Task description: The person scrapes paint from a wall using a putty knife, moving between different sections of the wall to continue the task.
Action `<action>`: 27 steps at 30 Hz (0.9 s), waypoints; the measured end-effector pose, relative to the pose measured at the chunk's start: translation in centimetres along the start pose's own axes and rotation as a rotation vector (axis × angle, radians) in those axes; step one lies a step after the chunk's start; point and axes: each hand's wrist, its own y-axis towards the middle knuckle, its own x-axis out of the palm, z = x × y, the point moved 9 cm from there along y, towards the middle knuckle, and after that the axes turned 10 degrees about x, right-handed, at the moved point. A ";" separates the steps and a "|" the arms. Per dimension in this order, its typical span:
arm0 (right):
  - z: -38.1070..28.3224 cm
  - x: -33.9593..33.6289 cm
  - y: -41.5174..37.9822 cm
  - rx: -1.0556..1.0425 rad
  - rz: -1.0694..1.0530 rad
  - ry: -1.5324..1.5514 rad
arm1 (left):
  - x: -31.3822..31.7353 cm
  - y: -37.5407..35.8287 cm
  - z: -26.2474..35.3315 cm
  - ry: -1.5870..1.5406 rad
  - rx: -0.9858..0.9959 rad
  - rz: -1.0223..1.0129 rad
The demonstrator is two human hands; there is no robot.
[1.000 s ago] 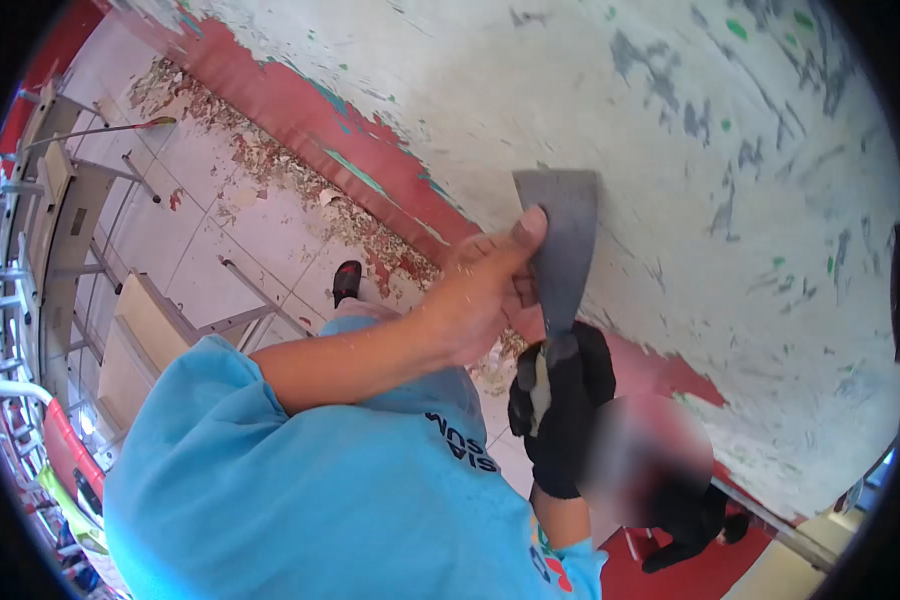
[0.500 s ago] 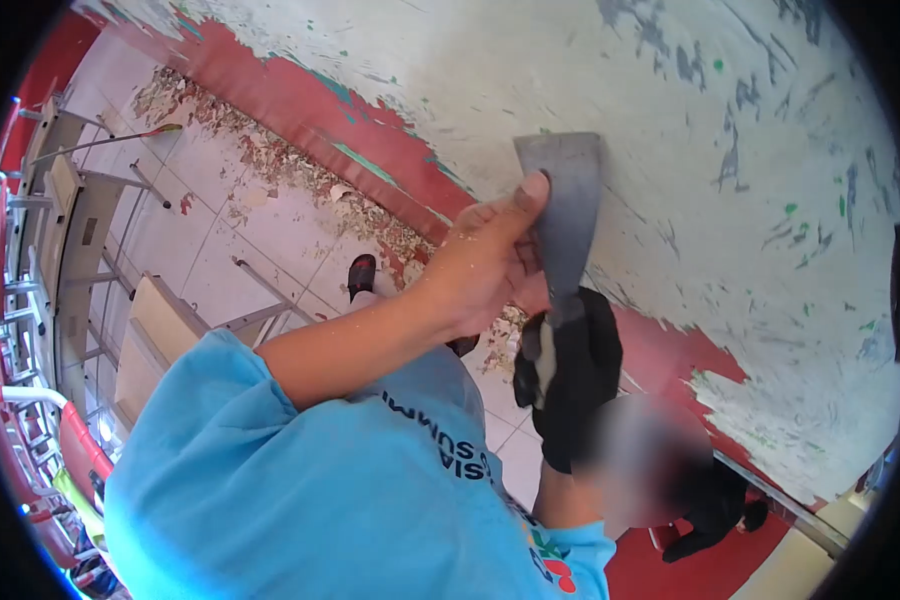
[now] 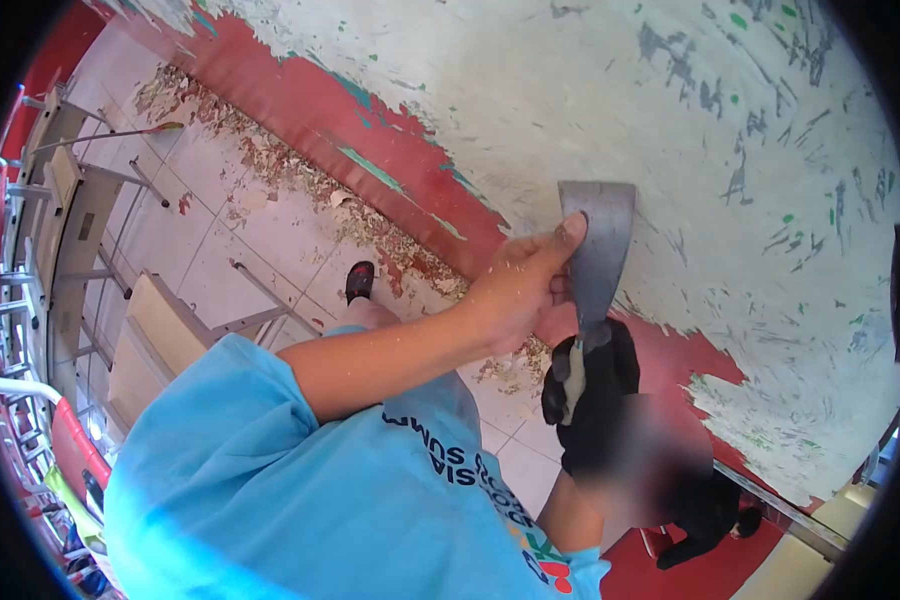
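Observation:
My right hand [image 3: 598,390], in a black glove, grips the pale handle of a putty knife [image 3: 602,245]. The wide grey metal blade points up toward the scraped wall [image 3: 490,100]. My bare left hand [image 3: 522,290] pinches the blade from its left side, thumb on the face near the broad end and fingers partly hidden behind. Whitish paint covers much of the wall, with grey and green scrape marks. Bare red patches [image 3: 385,185] with ragged edges run along its lower part.
Paint flakes [image 3: 370,230] litter the tiled floor [image 3: 195,240] along the wall's foot. Desks [image 3: 150,350] and stacked chairs [image 3: 40,420] stand at the left. Another person in dark clothes [image 3: 705,520] is at the lower right. My shoe [image 3: 360,280] shows below my arm.
Both hands and the putty knife have moved right and down in the view, the grip staying the same. The wall's marks have shifted slightly up and right as the view moved.

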 end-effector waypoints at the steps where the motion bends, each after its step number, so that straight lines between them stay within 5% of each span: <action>1: 0.0 0.3 0.8 0.006 0.002 0.000 | -1.1 0.3 0.7 -0.002 -0.004 0.005; 3: -0.7 1.7 2.6 -0.096 -0.049 -0.112 | -3.1 1.0 2.7 0.251 0.029 0.019; 4: -1.0 2.3 3.6 -0.116 -0.042 -0.086 | -2.0 1.1 4.8 0.061 0.223 0.086; 6: -3.5 6.6 3.2 -0.473 -0.241 -0.428 | -2.3 1.2 7.2 0.095 0.283 0.074; 8: -2.4 6.3 4.0 -0.513 -0.283 -0.439 | -1.6 1.2 9.5 0.097 0.367 0.054; 9: -2.0 6.6 4.0 -0.523 -0.333 -0.469 | -2.3 0.7 9.9 0.080 0.384 0.196; 10: -1.0 6.1 3.6 -0.236 -0.296 -0.298 | -3.1 0.2 10.6 0.058 0.403 0.339; 11: 0.0 5.7 3.1 -0.180 -0.338 -0.321 | -5.7 0.9 11.4 0.055 0.428 0.316; 14: 4.5 2.7 1.5 0.093 -0.400 -0.440 | -11.8 3.3 12.5 -0.285 0.412 0.039; 16: 4.7 1.5 0.5 0.062 -0.409 -0.325 | -16.6 0.7 12.8 -0.162 0.479 0.679; 17: 4.4 1.1 0.3 0.045 -0.413 -0.202 | -16.3 0.3 12.6 -0.165 0.487 0.672; 19: 2.7 1.3 -0.8 0.003 -0.424 -0.092 | -14.5 0.0 10.7 -0.100 0.436 0.527; 21: 0.3 0.8 -1.5 -0.098 -0.330 -0.029 | -6.6 -1.3 7.7 0.093 0.336 0.134; 23: -1.0 0.9 -1.7 -0.140 -0.234 -0.038 | -1.1 -2.5 4.5 0.114 0.158 0.034; 27: -3.0 0.9 -2.0 -0.260 -0.155 0.002 | 4.5 -2.1 3.2 0.155 0.118 -0.215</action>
